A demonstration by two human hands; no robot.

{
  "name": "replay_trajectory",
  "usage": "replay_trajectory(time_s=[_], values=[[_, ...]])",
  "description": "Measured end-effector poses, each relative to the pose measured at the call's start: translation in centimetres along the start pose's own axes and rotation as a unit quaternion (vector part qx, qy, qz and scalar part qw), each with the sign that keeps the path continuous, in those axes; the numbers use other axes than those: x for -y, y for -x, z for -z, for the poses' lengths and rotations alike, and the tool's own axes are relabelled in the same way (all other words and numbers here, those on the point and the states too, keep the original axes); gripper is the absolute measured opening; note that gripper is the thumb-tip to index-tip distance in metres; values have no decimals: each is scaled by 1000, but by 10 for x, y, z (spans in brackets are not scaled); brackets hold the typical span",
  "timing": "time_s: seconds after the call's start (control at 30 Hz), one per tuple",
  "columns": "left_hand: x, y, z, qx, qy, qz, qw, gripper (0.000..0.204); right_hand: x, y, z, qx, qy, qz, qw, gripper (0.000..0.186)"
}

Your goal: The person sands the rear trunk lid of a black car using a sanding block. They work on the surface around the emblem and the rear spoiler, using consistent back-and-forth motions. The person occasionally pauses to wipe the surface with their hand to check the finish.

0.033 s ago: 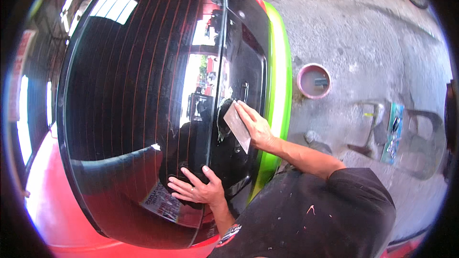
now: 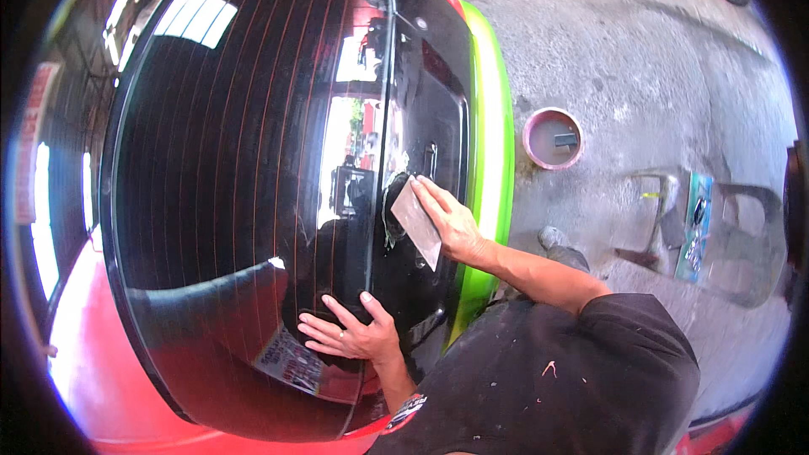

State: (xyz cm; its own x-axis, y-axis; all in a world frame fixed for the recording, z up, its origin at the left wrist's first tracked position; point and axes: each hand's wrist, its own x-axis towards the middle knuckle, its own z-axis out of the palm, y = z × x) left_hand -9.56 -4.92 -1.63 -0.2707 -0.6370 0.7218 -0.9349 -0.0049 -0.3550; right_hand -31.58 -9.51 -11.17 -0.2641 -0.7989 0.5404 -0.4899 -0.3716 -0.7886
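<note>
My right hand presses a greyish-tan rectangular sheet, seemingly sandpaper, against the black tailgate panel of a car. Its fingers lie along the sheet's right edge, and the face against the panel is hidden. A whitish wet smear shows on the panel just left of the sheet. Lower down, my left hand rests on the dark rear window, fingers spread and holding nothing. Thin reddish lines and bright reflections run across that glass.
A bright green bumper borders the panel on the right. On the concrete floor stands a round pink-rimmed bucket with murky water and a dark block. Farther right lie loose trim parts and a teal package.
</note>
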Motion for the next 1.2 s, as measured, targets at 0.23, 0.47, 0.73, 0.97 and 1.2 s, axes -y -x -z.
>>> replay_trajectory(time_s=[0.23, 0.47, 0.73, 0.97, 1.2], values=[[3, -1, 5, 17, 37, -37, 999, 54, 1, -6, -6, -24, 66, -1, 998, 84], [8, 0, 10, 28, 60, -63, 996, 48, 3, -15, -4, -7, 83, -10, 996, 77], [9, 0, 10, 39, 74, -73, 994, 45, -22, -22, 0, 15, 51, 42, 998, 78], [10, 2, 8, 37, 64, -81, 994, 44, -16, -25, -4, -8, 9, -5, 1000, 74], [9, 1, 8, 33, 83, -83, 993, 41, 0, -17, -15, -24, 62, -41, 997, 77]])
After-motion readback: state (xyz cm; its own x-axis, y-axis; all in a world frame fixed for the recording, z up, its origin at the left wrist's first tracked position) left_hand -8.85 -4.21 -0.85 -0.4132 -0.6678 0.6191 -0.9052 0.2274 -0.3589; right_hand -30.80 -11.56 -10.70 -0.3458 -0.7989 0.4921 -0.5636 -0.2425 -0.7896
